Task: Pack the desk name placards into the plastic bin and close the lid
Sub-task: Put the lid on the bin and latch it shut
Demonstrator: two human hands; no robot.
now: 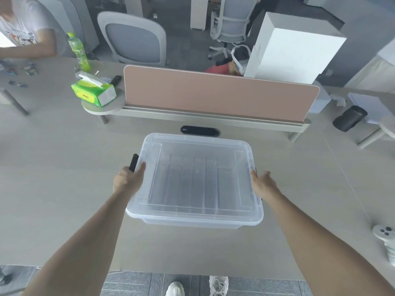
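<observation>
Pressing at nine and three o'clock, the left hand point(130, 178) and right hand point(261, 182) hold the lid point(192, 146) on the placard-filled plastic bin point(192, 224) mid-desk point(64, 178); uneven pressure could leave one black latch point(134, 162) unseated.

1. No text can be read anywhere.
2. Red marks are borne by the green tissue pack point(94, 93), but they are too blurred.
3. The bottle point(78, 52) label is likewise illegible.
</observation>
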